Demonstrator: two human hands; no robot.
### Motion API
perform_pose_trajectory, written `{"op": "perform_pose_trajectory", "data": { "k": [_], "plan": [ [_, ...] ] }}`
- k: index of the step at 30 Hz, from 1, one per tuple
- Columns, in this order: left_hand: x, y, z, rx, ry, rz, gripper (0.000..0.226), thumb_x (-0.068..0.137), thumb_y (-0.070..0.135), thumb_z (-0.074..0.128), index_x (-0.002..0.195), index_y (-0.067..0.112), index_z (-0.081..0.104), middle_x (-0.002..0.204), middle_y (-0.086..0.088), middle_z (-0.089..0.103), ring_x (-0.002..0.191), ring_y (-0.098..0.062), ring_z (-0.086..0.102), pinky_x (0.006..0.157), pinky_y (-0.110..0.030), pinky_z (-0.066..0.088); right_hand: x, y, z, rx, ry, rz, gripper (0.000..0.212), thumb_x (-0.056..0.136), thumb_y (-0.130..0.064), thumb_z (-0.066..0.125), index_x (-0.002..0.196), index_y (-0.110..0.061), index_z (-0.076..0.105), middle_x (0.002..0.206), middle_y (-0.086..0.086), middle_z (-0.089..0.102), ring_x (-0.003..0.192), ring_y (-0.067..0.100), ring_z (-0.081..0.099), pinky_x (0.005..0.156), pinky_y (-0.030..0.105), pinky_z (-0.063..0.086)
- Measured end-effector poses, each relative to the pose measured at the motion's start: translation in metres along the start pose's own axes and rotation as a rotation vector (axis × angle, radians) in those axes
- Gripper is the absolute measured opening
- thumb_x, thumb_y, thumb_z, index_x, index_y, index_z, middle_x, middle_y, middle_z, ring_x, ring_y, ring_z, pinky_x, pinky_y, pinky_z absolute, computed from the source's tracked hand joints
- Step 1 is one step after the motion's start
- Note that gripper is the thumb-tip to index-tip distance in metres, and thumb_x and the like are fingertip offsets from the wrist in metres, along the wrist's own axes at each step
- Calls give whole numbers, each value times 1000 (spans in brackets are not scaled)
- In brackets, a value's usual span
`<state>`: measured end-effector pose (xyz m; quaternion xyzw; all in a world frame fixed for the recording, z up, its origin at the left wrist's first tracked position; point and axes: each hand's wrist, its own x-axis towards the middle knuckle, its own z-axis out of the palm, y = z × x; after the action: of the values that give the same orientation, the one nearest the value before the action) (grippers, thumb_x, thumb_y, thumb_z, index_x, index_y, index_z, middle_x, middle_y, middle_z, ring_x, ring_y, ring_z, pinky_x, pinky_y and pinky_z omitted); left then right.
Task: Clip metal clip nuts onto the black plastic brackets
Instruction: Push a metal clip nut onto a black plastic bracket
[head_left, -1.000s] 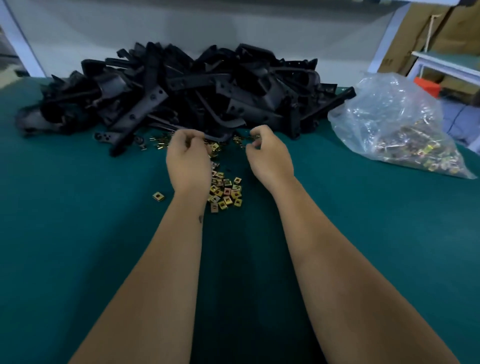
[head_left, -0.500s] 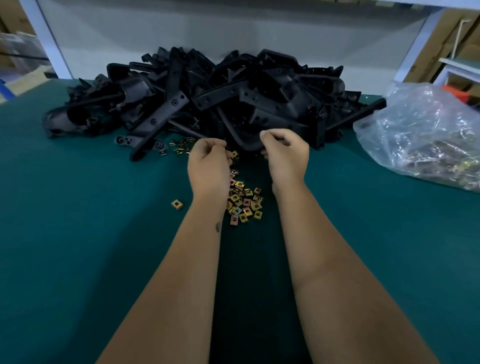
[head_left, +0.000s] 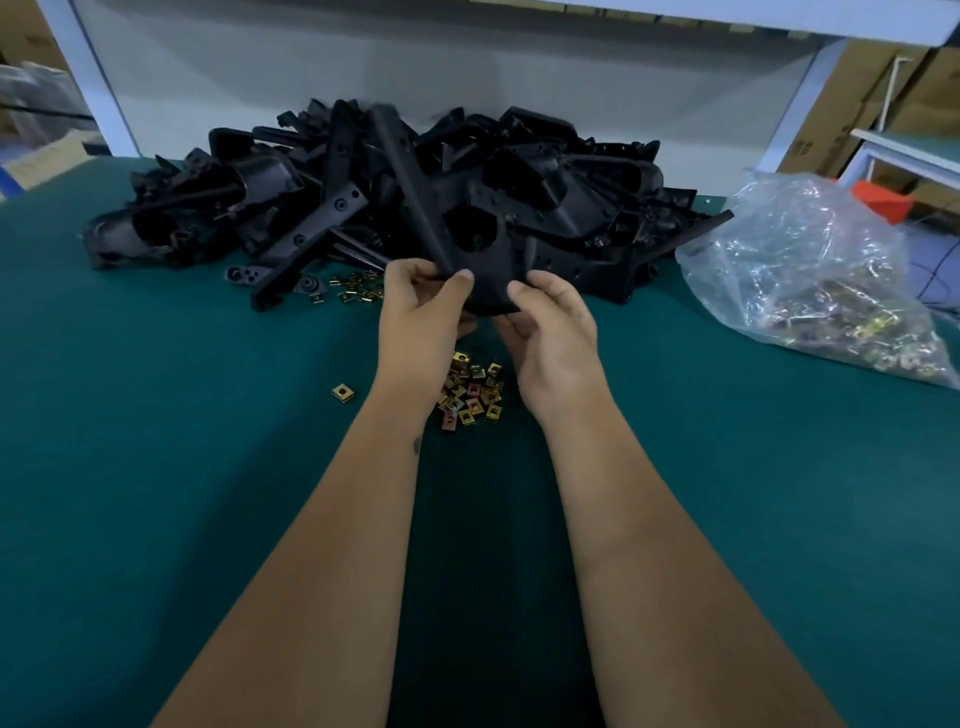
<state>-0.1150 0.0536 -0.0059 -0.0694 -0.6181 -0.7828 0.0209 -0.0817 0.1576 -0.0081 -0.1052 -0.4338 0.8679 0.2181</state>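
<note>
Both hands hold one black bracket (head_left: 462, 244) up off the green tabletop (head_left: 156, 467), at twelve o'clock from the loose clip nuts (head_left: 470, 389): left hand (head_left: 421, 322) and right hand (head_left: 553, 332) pinching its near edge. Likely next: free one hand and fetch a nut.

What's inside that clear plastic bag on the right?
The clear plastic bag holds a heap of small gold and silver metal clips, much like the loose clip nuts on the table. Crinkled plastic glare hides any finer detail.
</note>
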Motion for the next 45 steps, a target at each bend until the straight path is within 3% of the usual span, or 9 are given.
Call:
{"op": "perform_pose_trajectory", "data": {
  "k": [5, 13, 17, 19, 24, 27, 33, 39, 45],
  "plan": [
    [2, 7, -12, 17, 68, 107, 14, 97, 6, 57, 109, 13, 60, 106, -4, 71, 100, -19, 70, 85, -37, 60, -2, 2, 9, -265, -59, -83, 15, 91, -7, 65, 95, -20, 69, 87, -4, 71, 79, 11, 67, 69, 24, 54],
    [27, 15, -73, 119, 578, 70, 18, 93, 10, 52, 83, 20, 41, 79, 6, 45, 71, -12, 47, 80, -43, 58, -2, 5, 0, -826, 210, -233, 16, 92, -22, 54, 85, -26, 68, 81, -10, 65, 70, 6, 58, 65, 28, 47],
    [29, 7, -62, 27, 438, -54, 12, 97, 8, 52, 92, 18, 48, 92, 3, 58, 87, -15, 63, 75, -31, 61, 0, 1, -4, -836, 124, -87, 42, 93, -33, 54, 135, -34, 54, 143, -19, 48, 103, -17, 53, 81, 18, 38],
    [28, 5, -50, -27, 333, -97, 12, 98, 6, 52, 95, 17, 51, 103, -1, 61, 101, -21, 66, 71, -25, 60, 1, 3, -3, -889, 78, -90, 53, 93, -35, 53, 145, -35, 42, 157, -16, 29, 135, -3, 38, 95, 21, 30],
    [23, 7, -36, -362, 190, -193, 13, 100, 0, 50, 98, 11, 56, 112, -10, 67, 101, -25, 69, 73, -29, 60, -4, 9, 2, -1052, -4, -196, 34, 94, -27, 51, 127, -29, 60, 118, -15, 58, 106, 3, 54, 95, 30, 46],
    [25, 10, -38, -465, 214, -219, 13, 100, 1, 51, 93, 11, 54, 104, -9, 68, 95, -25, 70, 70, -27, 59, -1, 10, 1, -1221, -143, -162, 43, 96, -30, 48, 138, -34, 52, 139, -11, 54, 118, 8, 51, 94, 20, 39],
    [35, 8, -57, -225, 383, -128, 17, 100, 2, 47, 96, 18, 52, 114, -5, 63, 106, -22, 65, 70, -25, 60, 2, 17, 7, -1632, -460, -174, 51, 94, -40, 47, 145, -40, 42, 159, -10, 29, 146, 11, 23, 118, 39, 8],
    [27, 3, -34, -258, 219, -216, 19, 99, -2, 45, 106, 15, 52, 119, -8, 63, 110, -27, 64, 79, -33, 61, 2, 19, 7, -1493, -359, -336, 33, 85, -21, 60, 116, -25, 71, 125, -6, 61, 120, 18, 50, 105, 41, 37],
    [25, 4, -29, -486, 178, -279, 18, 102, -4, 41, 104, 12, 48, 123, -13, 62, 109, -26, 63, 74, -31, 59, 5, 19, 7, -1404, -297, -356, 13, 84, -15, 69, 91, -24, 76, 97, -11, 57, 99, 16, 58, 89, 36, 49]
  ]
}}
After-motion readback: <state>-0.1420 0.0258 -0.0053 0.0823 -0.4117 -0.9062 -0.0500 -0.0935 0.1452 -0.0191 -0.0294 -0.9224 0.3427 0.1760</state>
